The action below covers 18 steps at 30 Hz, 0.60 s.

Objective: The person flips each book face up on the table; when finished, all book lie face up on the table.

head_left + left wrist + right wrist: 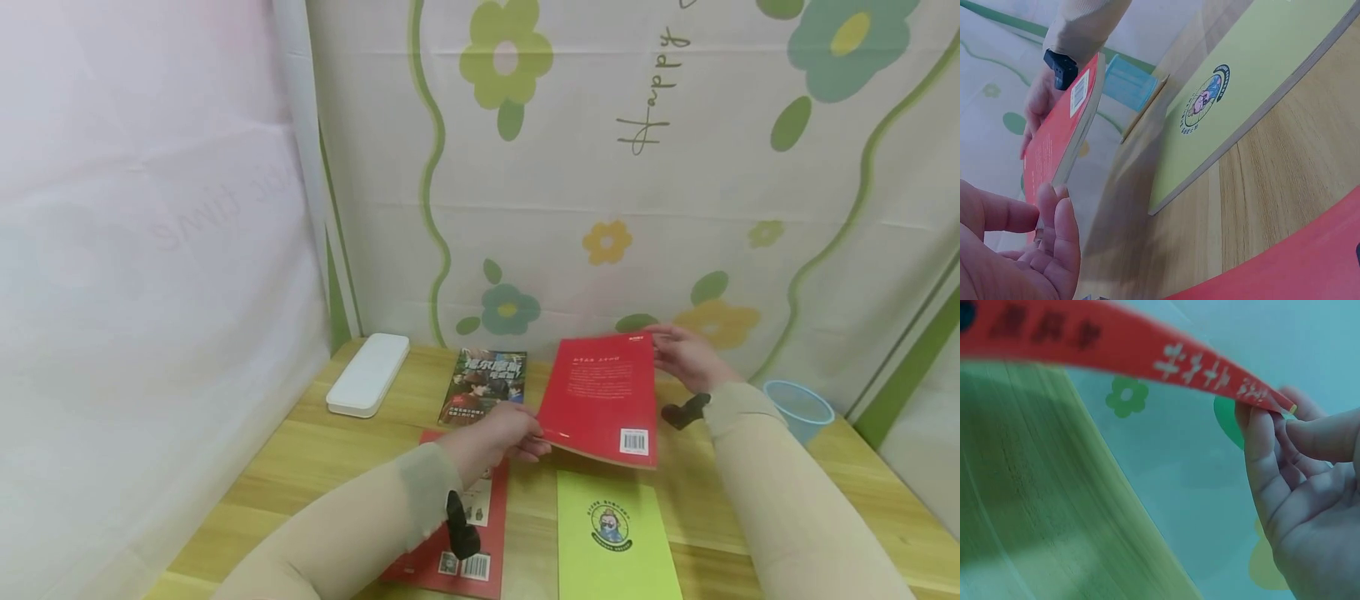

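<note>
A red paperback book (600,392), back cover with barcode facing up, is held tilted above the table. My left hand (504,432) pinches its near left corner between thumb and fingers. At its far right corner my right hand (686,360) grips the spine edge; in the right wrist view the thumb and fingers close on the red spine (1191,369) with white lettering. Below the held book lies a yellow-green book (617,550) with a round cartoon emblem. Another red book (427,567) lies under my left forearm, partly hidden by it.
A dark comic-style book (480,385) lies behind my left hand. The white oblong case (369,375) sits at the back left. Beyond my right forearm stands a light-blue cup (801,410). Patterned curtains (525,200) hang along the table's back and sides.
</note>
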Available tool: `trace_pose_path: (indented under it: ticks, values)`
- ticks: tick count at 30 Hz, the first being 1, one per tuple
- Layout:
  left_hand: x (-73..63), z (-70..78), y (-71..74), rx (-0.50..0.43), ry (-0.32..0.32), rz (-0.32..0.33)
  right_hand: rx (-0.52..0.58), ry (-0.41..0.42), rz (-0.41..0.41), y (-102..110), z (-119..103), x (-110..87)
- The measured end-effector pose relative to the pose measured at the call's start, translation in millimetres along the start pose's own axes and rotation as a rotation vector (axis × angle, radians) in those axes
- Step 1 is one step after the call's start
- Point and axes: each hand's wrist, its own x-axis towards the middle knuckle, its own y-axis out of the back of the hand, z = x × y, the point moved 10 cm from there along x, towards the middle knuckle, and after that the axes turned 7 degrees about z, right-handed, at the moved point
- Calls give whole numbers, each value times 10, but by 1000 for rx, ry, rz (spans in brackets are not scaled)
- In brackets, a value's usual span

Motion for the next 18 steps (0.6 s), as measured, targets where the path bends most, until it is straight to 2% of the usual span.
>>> trace_pose_path:
  ticks: [5,11,18]
  values:
    - [5,-5,28,3,-2,-5,40,3,-7,-33,-22,1]
    - [35,-25,50,-9,2,1,-3,9,22,-57,-78,-17]
    - [56,-19,48,-3,0,-8,44,13,12,-130,-175,-36]
